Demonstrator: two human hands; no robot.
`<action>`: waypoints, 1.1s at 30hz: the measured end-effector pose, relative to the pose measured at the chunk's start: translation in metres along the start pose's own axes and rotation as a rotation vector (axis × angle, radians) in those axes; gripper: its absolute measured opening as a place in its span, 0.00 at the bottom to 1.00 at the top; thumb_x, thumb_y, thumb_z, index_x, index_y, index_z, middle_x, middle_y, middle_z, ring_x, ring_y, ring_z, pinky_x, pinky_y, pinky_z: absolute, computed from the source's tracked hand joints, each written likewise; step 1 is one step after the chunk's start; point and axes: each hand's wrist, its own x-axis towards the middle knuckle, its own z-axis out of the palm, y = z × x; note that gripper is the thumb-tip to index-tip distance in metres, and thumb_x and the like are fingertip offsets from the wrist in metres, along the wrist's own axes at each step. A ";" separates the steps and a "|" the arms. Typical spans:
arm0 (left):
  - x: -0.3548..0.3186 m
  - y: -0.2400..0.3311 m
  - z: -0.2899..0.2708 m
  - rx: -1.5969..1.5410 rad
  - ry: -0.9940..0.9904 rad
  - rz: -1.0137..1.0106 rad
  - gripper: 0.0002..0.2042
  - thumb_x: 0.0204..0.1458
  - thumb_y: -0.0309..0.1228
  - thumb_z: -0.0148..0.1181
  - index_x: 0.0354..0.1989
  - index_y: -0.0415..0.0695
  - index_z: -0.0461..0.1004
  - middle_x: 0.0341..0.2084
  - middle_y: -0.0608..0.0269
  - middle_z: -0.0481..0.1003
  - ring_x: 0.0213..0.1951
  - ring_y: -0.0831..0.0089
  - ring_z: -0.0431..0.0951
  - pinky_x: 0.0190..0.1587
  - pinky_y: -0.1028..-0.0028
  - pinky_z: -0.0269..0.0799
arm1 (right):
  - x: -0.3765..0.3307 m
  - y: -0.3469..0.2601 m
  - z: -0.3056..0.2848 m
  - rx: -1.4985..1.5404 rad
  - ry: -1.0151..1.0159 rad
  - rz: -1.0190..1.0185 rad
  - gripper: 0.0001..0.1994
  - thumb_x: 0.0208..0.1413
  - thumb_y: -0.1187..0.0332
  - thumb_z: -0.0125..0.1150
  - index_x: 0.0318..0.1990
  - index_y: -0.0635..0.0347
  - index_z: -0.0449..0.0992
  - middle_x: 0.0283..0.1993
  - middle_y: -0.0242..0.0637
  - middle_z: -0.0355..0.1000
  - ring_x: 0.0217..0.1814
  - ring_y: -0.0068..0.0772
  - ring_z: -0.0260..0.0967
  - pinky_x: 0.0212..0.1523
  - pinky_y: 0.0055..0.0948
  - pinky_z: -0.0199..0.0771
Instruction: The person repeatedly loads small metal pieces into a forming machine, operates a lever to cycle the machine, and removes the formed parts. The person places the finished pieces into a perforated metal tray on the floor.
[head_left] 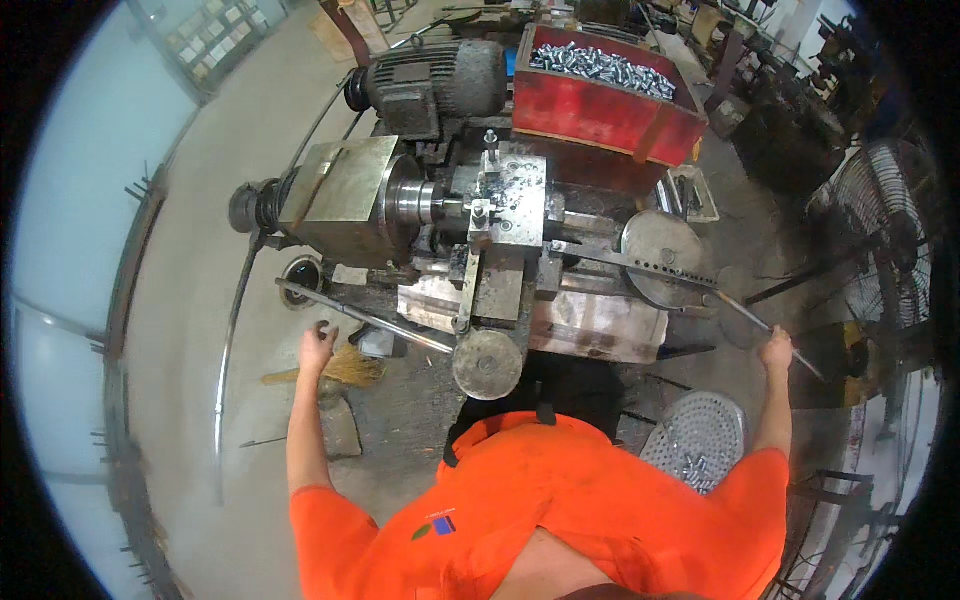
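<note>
In front of me stands a small metal lathe, its round chuck (408, 200) facing a tool block (518, 200). My right hand (776, 348) is wrapped around a long metal lever rod (738, 308), which is joined to a perforated flat bar by a round disc (662, 258) on the right. My left hand (318, 348) hovers apart from the left lever rod (375, 320), just below it. Its fingers are loosely curled and spread, with nothing visible in them. That left rod runs to a round metal handwheel (487, 365) close to my body.
A red bin (600, 110) full of small metal cylinders sits behind the lathe, beside an electric motor (440, 85). A perforated stool seat (697, 440) with several metal pieces is at my lower right. A broom (350, 368) lies near my left hand; a fan (880, 235) stands right.
</note>
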 end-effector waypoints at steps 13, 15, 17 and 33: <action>0.010 0.090 -0.001 -0.833 0.355 -0.225 0.13 0.51 0.31 0.53 0.39 0.34 0.64 0.23 0.56 0.71 0.17 0.68 0.74 0.16 0.73 0.72 | -0.232 -0.102 -0.045 0.562 -0.229 0.075 0.16 0.28 0.66 0.58 0.30 0.62 0.72 0.26 0.45 0.71 0.28 0.46 0.70 0.29 0.41 0.67; 0.012 0.090 0.001 -0.866 0.357 -0.204 0.12 0.51 0.29 0.52 0.41 0.36 0.64 0.24 0.58 0.71 0.19 0.71 0.73 0.15 0.74 0.71 | -0.252 -0.140 -0.082 1.024 -0.409 0.262 0.15 0.33 0.66 0.57 0.32 0.62 0.74 0.20 0.38 0.66 0.23 0.33 0.63 0.27 0.32 0.64; 0.012 0.091 0.002 -0.891 0.367 -0.140 0.11 0.50 0.28 0.51 0.40 0.35 0.65 0.24 0.58 0.71 0.19 0.70 0.73 0.15 0.74 0.71 | -0.266 -0.160 -0.079 1.145 -0.392 0.285 0.16 0.33 0.67 0.55 0.34 0.63 0.74 0.19 0.33 0.63 0.23 0.28 0.61 0.26 0.28 0.62; 0.008 0.081 -0.017 -0.645 0.184 -0.361 0.18 0.51 0.39 0.53 0.25 0.32 0.67 0.14 0.52 0.70 0.11 0.58 0.74 0.12 0.67 0.72 | -0.207 -0.111 -0.087 0.835 -0.349 0.159 0.20 0.37 0.67 0.55 0.40 0.69 0.72 0.19 0.48 0.67 0.23 0.43 0.67 0.26 0.36 0.65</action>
